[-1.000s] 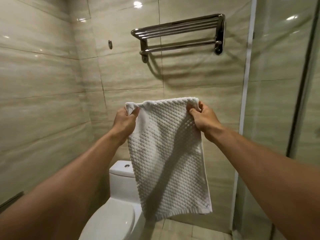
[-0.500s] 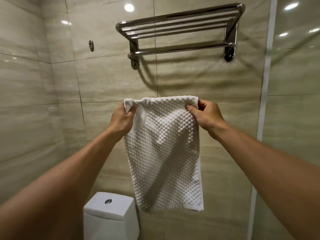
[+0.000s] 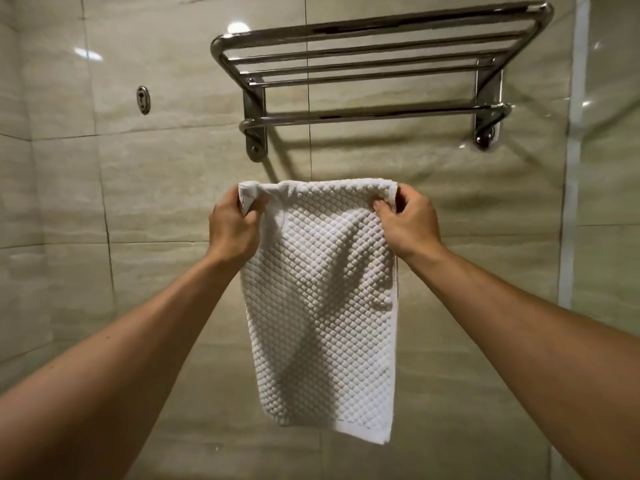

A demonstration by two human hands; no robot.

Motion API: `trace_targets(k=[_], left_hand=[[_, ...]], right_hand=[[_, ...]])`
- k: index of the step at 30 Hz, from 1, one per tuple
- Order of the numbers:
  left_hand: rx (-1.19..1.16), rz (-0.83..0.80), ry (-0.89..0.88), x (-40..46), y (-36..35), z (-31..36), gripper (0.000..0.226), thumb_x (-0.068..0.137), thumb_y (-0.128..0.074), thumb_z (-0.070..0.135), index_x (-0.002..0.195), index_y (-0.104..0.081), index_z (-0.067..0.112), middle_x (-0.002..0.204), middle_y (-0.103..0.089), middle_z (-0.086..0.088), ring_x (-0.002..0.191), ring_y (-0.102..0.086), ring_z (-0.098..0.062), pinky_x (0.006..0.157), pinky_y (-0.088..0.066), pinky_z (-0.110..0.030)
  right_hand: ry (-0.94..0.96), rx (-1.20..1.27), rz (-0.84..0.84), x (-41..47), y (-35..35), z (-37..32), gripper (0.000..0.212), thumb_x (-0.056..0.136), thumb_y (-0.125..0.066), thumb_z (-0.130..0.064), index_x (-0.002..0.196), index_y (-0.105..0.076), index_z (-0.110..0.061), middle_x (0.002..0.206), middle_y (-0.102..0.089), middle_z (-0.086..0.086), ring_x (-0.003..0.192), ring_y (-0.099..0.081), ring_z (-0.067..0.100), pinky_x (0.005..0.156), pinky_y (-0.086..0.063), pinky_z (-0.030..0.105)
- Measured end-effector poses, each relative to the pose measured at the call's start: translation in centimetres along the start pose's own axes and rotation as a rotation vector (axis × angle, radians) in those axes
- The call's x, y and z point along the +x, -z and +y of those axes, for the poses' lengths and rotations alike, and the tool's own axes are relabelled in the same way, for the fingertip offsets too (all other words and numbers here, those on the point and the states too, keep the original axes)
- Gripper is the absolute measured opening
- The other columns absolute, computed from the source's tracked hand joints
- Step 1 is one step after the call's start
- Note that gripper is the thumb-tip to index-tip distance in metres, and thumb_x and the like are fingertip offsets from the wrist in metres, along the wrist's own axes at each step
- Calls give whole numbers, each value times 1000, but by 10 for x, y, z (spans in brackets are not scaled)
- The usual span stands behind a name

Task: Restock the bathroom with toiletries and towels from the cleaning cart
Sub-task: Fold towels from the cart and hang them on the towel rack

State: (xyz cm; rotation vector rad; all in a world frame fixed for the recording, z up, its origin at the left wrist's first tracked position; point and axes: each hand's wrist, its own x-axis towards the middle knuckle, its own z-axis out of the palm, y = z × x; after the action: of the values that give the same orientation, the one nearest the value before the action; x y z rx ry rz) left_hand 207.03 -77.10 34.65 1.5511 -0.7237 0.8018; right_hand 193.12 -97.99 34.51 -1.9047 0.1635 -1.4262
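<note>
Here, a white towel [image 3: 322, 306] hangs in the air in front of a tiled wall [image 3: 156, 188]. It is below a shiny metal towel rack [image 3: 377, 60] that is fixed to the wall. The rack has a flat shelf of thin bars on top and one hanging bar [image 3: 374, 114] under it. There is open wall between the top edge of the towel and the hanging bar, so the towel touches no part of the rack. On the right a glass shower wall [image 3: 609, 202] with a pale edge strip stands near the rack's right end. On the left a small metal hook plate [image 3: 143, 99] sits on the wall, well apart from the rack.

Both arms reach forward and up. The left hand [image 3: 233, 230] holds the top left corner of the towel; its grip is tight, fingers curled round a bunched bit of cloth. The right hand [image 3: 408, 225] pinches the top right corner between thumb and fingers. The two hands are level, so the top edge runs almost straight between them.

The towel is folded to a narrow shape and hangs down long and flat. It has a bumpy pattern of little squares all over. Its bottom edge slopes, lower on the right side, with a plain smooth hem there.
</note>
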Motion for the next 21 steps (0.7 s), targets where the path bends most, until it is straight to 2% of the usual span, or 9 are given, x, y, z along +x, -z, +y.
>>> trace_targets(k=[3,6,9,11,15,19,21], left_hand=[[4,22,-45,39,-6,-14,18,95,-63,39,107,-64,25,96,-64,7,78,-57,-3,60,-39,-15],[-26,11,-75,72,-10,-23,19,94,-63,39,108,-64,25,97,-64,7,84,-59,-9,63,-44,-21],[-20,12,-100,104,-12,-29,8,95,-64,30,103,-62,29,95,-64,7,87,-60,-13,70,-46,-29],[-2,29,-121,122,-14,-29,10,93,-64,24,97,-61,32,94,-64,8,87,-60,-15,72,-45,-30],[28,68,-141,155,-19,-29,15,89,-61,18,96,-67,30,93,-69,4,86,-60,-19,73,-43,-31],[5,102,-146,186,-29,-24,16,87,-59,18,88,-64,33,85,-65,7,81,-57,-19,69,-39,-28],[-3,118,-151,201,-36,-22,11,88,-59,22,93,-66,29,86,-65,5,80,-58,-19,68,-39,-29]], right_hand=[[48,-67,71,25,-23,-6,6,93,-65,-20,95,-64,-26,84,-65,-16,80,-63,5,70,-51,24],[86,-117,120,49,-39,-16,6,93,-65,-20,99,-67,-18,90,-68,-6,84,-64,13,74,-52,27],[129,-182,190,73,-54,-25,1,93,-65,-21,93,-64,-21,81,-63,-11,75,-59,8,63,-42,13],[135,-232,215,87,-61,-30,4,93,-65,-24,94,-65,-20,83,-65,-9,77,-59,11,63,-43,19],[159,-317,221,115,-73,-40,17,94,-64,-28,97,-66,-12,93,-69,3,91,-62,24,79,-52,36],[181,-302,261,148,-83,-45,14,95,-63,-28,102,-66,-17,100,-69,3,96,-62,24,85,-54,39],[191,-313,288,165,-89,-44,14,96,-62,-27,106,-65,-18,103,-67,3,100,-60,24,87,-53,40]])
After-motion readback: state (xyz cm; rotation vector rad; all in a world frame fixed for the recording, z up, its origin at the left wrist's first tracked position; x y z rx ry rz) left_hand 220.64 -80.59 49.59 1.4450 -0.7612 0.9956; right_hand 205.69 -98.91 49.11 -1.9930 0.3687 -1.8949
